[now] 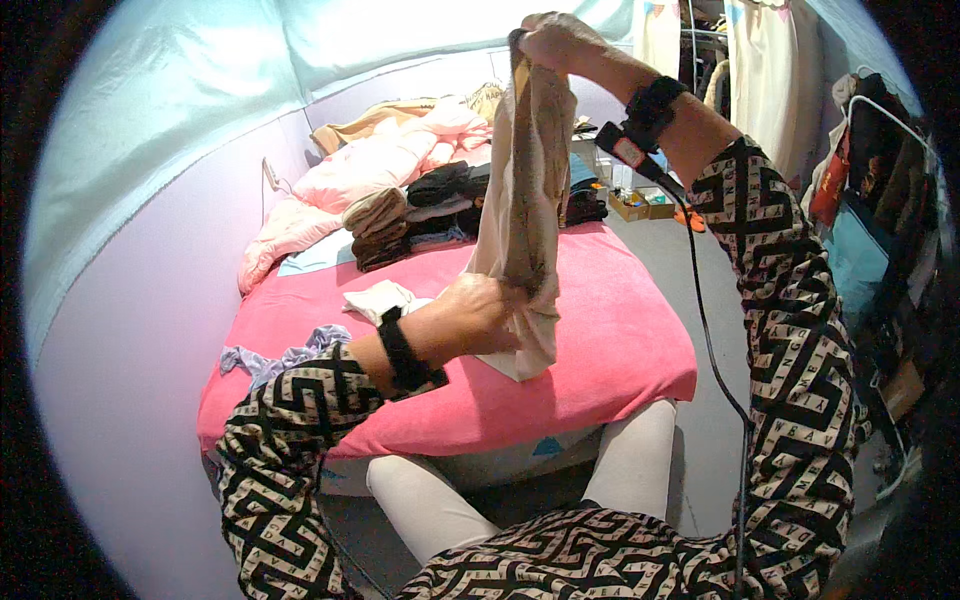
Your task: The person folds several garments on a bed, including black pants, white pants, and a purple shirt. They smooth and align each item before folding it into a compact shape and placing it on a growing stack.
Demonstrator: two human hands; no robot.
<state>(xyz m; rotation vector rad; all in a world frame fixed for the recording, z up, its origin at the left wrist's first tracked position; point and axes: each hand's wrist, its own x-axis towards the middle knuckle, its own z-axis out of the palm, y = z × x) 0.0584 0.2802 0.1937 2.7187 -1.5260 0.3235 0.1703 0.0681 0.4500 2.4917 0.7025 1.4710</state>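
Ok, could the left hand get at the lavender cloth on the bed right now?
Probably not without letting go first: the left hand is closed on the pale garment. The lavender cloth itself looks reachable, nothing seen atop it on the pink bedspread, though the left sleeve hides part.

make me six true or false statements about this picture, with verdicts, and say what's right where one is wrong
1. The right hand is higher in the picture than the left hand. True.
2. The long pale garment lies flat, untouched. False: both hands grip it and hold it stretched upward.
3. The bed cover is pink. True.
4. The folded clothes are piled on the floor. False: they are piled on the bed.
5. A lilac cloth lies toward the bed's left edge. True.
6. The person's sleeves are plain white. False: they carry a black and cream pattern.
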